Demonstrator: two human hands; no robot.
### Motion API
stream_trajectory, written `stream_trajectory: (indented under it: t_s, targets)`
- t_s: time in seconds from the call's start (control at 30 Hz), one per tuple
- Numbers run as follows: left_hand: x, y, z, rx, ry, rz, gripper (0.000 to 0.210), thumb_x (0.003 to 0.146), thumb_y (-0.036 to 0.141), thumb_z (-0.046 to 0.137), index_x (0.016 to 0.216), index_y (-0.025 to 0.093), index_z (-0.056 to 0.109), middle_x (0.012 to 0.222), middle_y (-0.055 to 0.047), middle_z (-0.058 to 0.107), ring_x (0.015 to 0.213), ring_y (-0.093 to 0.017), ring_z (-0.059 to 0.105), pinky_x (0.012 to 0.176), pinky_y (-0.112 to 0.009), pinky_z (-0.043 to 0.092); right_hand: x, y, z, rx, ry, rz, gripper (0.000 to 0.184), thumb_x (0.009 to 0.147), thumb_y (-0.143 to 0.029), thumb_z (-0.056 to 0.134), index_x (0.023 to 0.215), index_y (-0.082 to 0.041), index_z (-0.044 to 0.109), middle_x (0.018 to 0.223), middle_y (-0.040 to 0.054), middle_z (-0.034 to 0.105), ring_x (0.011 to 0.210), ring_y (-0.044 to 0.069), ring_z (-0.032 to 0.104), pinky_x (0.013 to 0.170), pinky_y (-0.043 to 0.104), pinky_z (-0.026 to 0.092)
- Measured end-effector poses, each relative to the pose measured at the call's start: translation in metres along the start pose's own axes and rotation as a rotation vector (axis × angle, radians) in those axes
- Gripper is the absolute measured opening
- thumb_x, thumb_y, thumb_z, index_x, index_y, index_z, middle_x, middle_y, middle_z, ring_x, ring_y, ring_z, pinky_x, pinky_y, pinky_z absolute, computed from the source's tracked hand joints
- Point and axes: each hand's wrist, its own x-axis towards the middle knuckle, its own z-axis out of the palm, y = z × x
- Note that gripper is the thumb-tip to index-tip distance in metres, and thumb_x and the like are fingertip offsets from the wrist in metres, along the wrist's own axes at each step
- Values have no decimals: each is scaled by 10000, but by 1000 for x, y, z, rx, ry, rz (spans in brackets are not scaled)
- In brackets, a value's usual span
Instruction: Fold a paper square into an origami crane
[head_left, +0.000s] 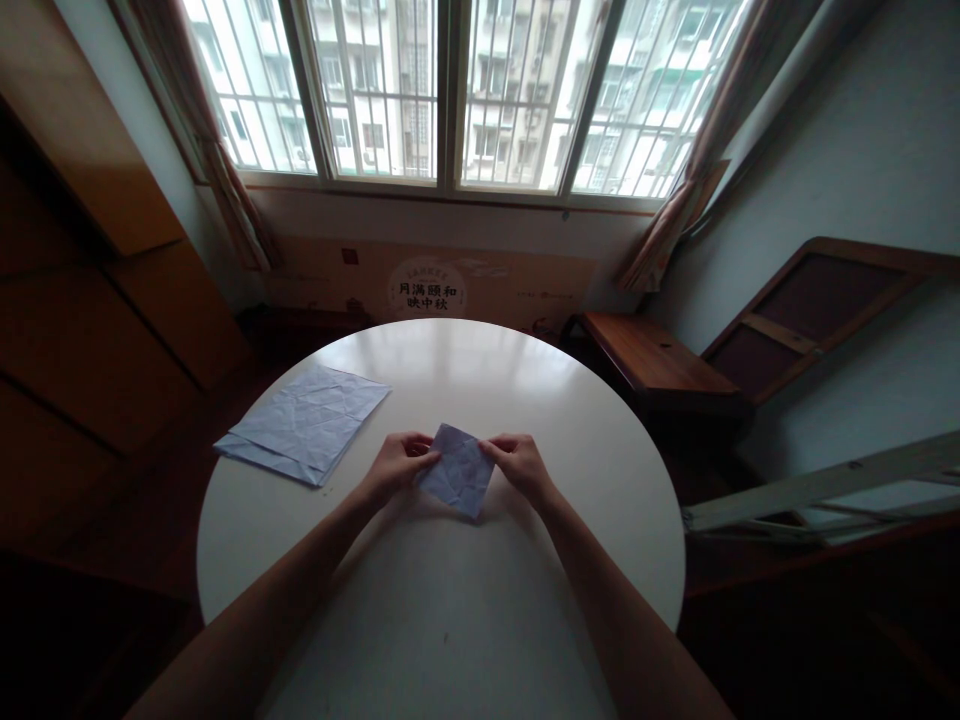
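Observation:
A small folded square of pale bluish paper (pixel 459 472), marked with creases, is held up between my two hands just over the table. My left hand (pixel 401 462) pinches its left corner between thumb and fingers. On the other side, my right hand (pixel 520 462) grips the upper right corner in the same way. One corner of the square points down toward me. Whatever lies on the paper's underside is hidden.
A round white table (pixel 450 610) carries a stack of larger creased paper sheets (pixel 307 425) at its left. Beyond it are a wooden bench (pixel 656 352) at the right and a printed cardboard panel (pixel 510 285) below the barred window (pixel 450 90).

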Motion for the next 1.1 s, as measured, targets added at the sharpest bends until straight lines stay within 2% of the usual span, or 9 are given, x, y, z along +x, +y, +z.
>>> stream_trajectory:
  t_s: [0.13,0.3,0.4,0.5,0.57,0.67,0.8,0.97,1.1]
  targets:
    - [4,-4,-4,76,110,100,405,628,341,735,958,114,670,697,-46,689,617,-161,633,550,-240,476,-4,-6,-2,-460,32,-14,301,785,-372,565,664,-153,733,662,63,700,620,156,598,599,246,395]
    - [6,-8,-6,330,133,192,229,716,279,637,886,134,689,750,-58,695,606,-156,621,561,-259,484,-8,-14,1,-715,27,48,291,813,-391,560,688,-185,724,732,65,716,666,156,607,641,253,370]
    - [1,-6,-4,586,179,383,167,743,249,630,874,177,705,877,-64,693,793,-197,631,746,-334,496,-9,-13,3,-758,41,51,293,832,-389,549,697,-188,713,751,60,712,689,157,607,670,260,368]
    - [-6,-3,1,741,88,541,173,782,292,642,926,225,710,1004,-60,682,992,-230,584,913,-394,426,-9,-12,4,-778,47,55,273,838,-375,555,714,-186,708,763,57,701,709,160,600,701,268,377]
    - [-10,-3,6,812,-2,552,224,794,316,645,1001,251,701,1081,-57,673,1045,-240,558,933,-410,399,-9,-12,3,-793,70,37,236,836,-350,568,769,-181,719,812,69,693,779,177,596,742,276,388]
    - [-13,-5,9,912,-95,534,301,823,342,620,1115,282,662,1206,-51,631,1132,-257,501,970,-442,349,-10,-12,0,-816,105,-64,220,833,-264,573,979,-188,719,988,85,670,945,210,553,833,296,387]
    - [-14,-7,9,961,-154,515,341,863,362,571,1197,310,618,1277,-44,592,1179,-272,449,1003,-470,297,-11,-13,4,-805,15,-201,296,870,-283,536,1134,-258,668,1141,66,608,1029,217,487,901,332,360]
    - [-13,-7,9,948,-185,509,353,878,343,549,1228,338,593,1300,-36,575,1178,-279,438,996,-479,290,-13,-16,16,-918,-115,-180,347,912,-384,464,1225,-311,596,1205,63,550,1070,242,435,896,356,327]
    - [-12,-10,9,939,-163,504,363,871,350,558,1229,313,598,1297,-49,579,1194,-275,438,1013,-478,280,-14,-17,18,-980,-123,-138,406,918,-393,430,1296,-286,527,1239,85,514,1074,258,410,884,359,312]
